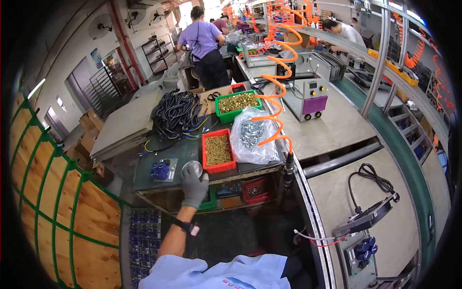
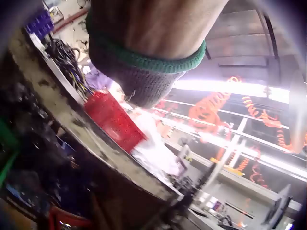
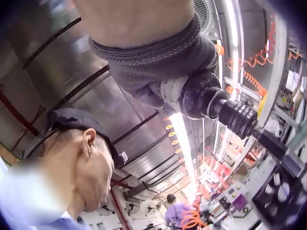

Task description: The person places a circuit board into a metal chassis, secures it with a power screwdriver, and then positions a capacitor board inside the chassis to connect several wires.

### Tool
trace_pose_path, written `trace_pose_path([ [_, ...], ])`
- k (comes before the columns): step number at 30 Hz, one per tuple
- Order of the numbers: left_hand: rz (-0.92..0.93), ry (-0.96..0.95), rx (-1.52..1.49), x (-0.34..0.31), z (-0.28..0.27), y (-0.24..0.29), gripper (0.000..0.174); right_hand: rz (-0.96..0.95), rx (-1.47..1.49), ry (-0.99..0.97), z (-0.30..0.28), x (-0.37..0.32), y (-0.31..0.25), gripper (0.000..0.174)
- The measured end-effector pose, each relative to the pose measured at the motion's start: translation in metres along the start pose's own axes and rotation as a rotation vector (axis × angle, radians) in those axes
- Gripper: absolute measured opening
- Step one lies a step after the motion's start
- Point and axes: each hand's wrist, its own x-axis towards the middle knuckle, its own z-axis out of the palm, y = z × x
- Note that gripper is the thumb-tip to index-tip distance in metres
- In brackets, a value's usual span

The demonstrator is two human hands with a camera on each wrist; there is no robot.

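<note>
In the head view my grey-gloved left hand reaches to a small round dish at the bench's front edge, its fingers over the near side. Blue knobs in a clear pack lie left of it, and a red bin of small brass parts is close on the right. The left wrist view shows the glove's back and green cuff, with the fingertips hidden. In the right wrist view my gloved right hand grips a power driver with a black collar and long socket; this hand is outside the head view.
Behind the red bin are a green bin of brass parts, a plastic bag of silvery parts and a heap of black cables. An orange coiled hose hangs over the bench. A metal-fronted unit stands on the line.
</note>
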Motion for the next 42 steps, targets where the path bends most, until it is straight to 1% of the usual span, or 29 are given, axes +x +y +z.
trace_pose_path([
  [1,0.011,0.005,0.105,0.006,0.006,-0.020,0.083,0.047,-0.052,0.095,0.026,0.011,0.023,0.057],
  [3,-0.084,-0.136,0.130,0.009,0.017,-0.045,0.095,0.121,-0.131,0.361,0.075,0.036,0.075,0.050],
  [5,-0.116,-0.172,0.149,0.013,0.042,-0.070,0.097,0.152,-0.197,0.623,0.118,0.056,0.130,0.044],
  [6,-0.183,-0.266,0.038,0.022,0.026,-0.058,0.092,0.144,-0.222,0.725,0.134,0.062,0.156,0.041],
  [7,-0.050,-0.247,0.035,0.022,0.045,-0.079,0.070,0.126,-0.244,0.806,0.145,0.064,0.177,0.038],
  [8,0.413,-0.260,0.218,0.030,0.057,-0.094,0.046,0.103,-0.262,0.873,0.155,0.066,0.194,0.036],
  [9,0.555,-0.200,0.207,0.033,0.066,-0.110,0.032,0.104,-0.269,0.930,0.161,0.067,0.209,0.034],
  [10,0.748,-0.080,0.205,0.039,0.098,-0.156,0.032,0.112,-0.267,0.991,0.165,0.067,0.221,0.032],
  [11,0.164,-0.112,-0.175,0.024,0.034,-0.084,0.038,0.286,-0.214,1.075,0.165,0.065,0.226,0.027],
  [13,-0.005,-0.014,-0.122,0.017,0.027,-0.092,0.078,-0.009,-0.181,1.120,0.169,0.072,0.223,0.022],
  [15,0.053,-0.072,-0.009,0.005,-0.006,-0.058,0.089,-0.036,-0.170,1.195,0.164,0.067,0.218,0.020],
  [17,0.128,-0.181,-0.162,-0.015,-0.037,-0.007,0.088,-0.112,-0.180,1.249,0.158,0.063,0.223,0.018],
  [18,0.155,-0.232,-0.230,-0.031,-0.047,0.015,0.088,-0.119,-0.225,1.249,0.153,0.060,0.228,0.017],
  [19,0.236,-0.265,-0.400,-0.047,-0.056,0.043,0.086,-0.125,-0.268,1.241,0.149,0.058,0.231,0.017],
  [20,0.232,-0.351,-0.445,-0.065,-0.067,0.072,0.087,-0.088,-0.215,1.274,0.151,0.057,0.230,0.017],
  [21,0.228,-0.437,-0.488,-0.082,-0.085,0.116,0.087,-0.113,-0.289,1.306,0.149,0.058,0.236,0.017],
  [23,0.343,-0.560,-0.654,-0.116,-0.088,0.171,0.088,-0.171,-0.331,1.324,0.144,0.058,0.241,0.017],
  [25,0.694,-0.660,-0.714,-0.149,-0.088,0.219,0.089,-0.083,-0.241,1.377,0.141,0.055,0.242,0.017],
  [27,0.935,-0.717,-0.940,-0.187,-0.081,0.266,0.093,-0.075,-0.239,1.382,0.138,0.051,0.242,0.018],
  [28,0.964,-0.748,-0.998,-0.200,-0.078,0.279,0.090,-0.123,-0.217,1.373,0.139,0.049,0.244,0.018],
  [29,0.990,-0.777,-1.057,-0.213,-0.076,0.291,0.088,-0.122,-0.253,1.356,0.142,0.046,0.243,0.018],
  [31,1.214,-0.884,-0.992,-0.245,-0.087,0.350,0.090,-0.122,-0.326,1.322,0.148,0.041,0.242,0.018],
  [32,1.232,-0.901,-1.010,-0.257,-0.083,0.363,0.089,-0.093,-0.316,1.307,0.151,0.036,0.243,0.018],
  [33,1.248,-0.917,-1.030,-0.269,-0.075,0.372,0.088,-0.164,-0.280,1.378,0.156,0.037,0.248,0.021],
  [35,1.252,-0.885,-1.037,-0.281,-0.066,0.380,0.090,-0.121,-0.437,1.354,0.159,0.024,0.248,0.024],
  [36,1.255,-0.881,-1.009,-0.285,-0.063,0.380,0.091,-0.153,-0.371,1.390,0.161,0.022,0.252,0.027],
  [37,1.259,-0.879,-0.981,-0.287,-0.062,0.381,0.092,-0.157,-0.331,1.385,0.161,0.022,0.248,0.027],
  [40,1.201,-0.881,-0.971,-0.289,-0.061,0.382,0.091,-0.172,-0.210,1.390,0.165,0.020,0.233,0.028],
  [42,1.190,-0.820,-1.057,-0.292,-0.058,0.380,0.086,-0.166,-0.180,1.431,0.166,0.019,0.233,0.028],
])
